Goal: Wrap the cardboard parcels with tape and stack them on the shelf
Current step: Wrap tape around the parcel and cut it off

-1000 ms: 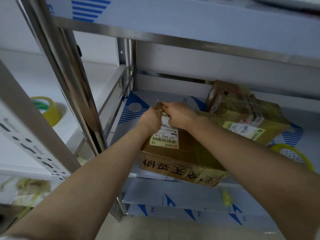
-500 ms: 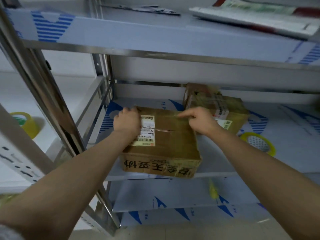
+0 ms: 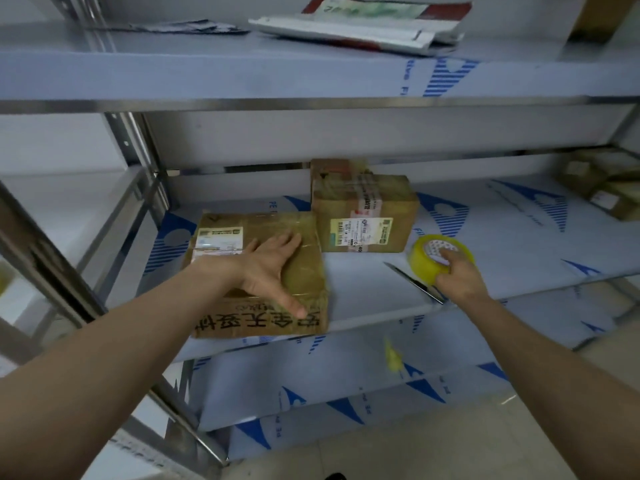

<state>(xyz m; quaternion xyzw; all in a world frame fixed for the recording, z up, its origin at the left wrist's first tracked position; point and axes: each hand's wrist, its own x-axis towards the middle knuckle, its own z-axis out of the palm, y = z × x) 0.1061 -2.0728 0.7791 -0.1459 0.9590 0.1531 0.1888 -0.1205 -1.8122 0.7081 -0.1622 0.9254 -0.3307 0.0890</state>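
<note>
Steel shelf (image 3: pixel 363 289) holds parcel (image 3: pixel 306 282) under flat left hand (image 3: pixel 270 268); right hand (image 3: pixel 459 280) grips tape roll (image 3: pixel 420 263).

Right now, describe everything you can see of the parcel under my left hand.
The cardboard parcel is a brown box, glossy with clear tape. A white shipping label sits on its top at the far left, and large black characters run along its front face. It lies flat at the front edge of the shelf, close to a second parcel behind its right corner; contact there is unclear. Your left hand rests flat on top, thumb reaching the front edge.
</note>
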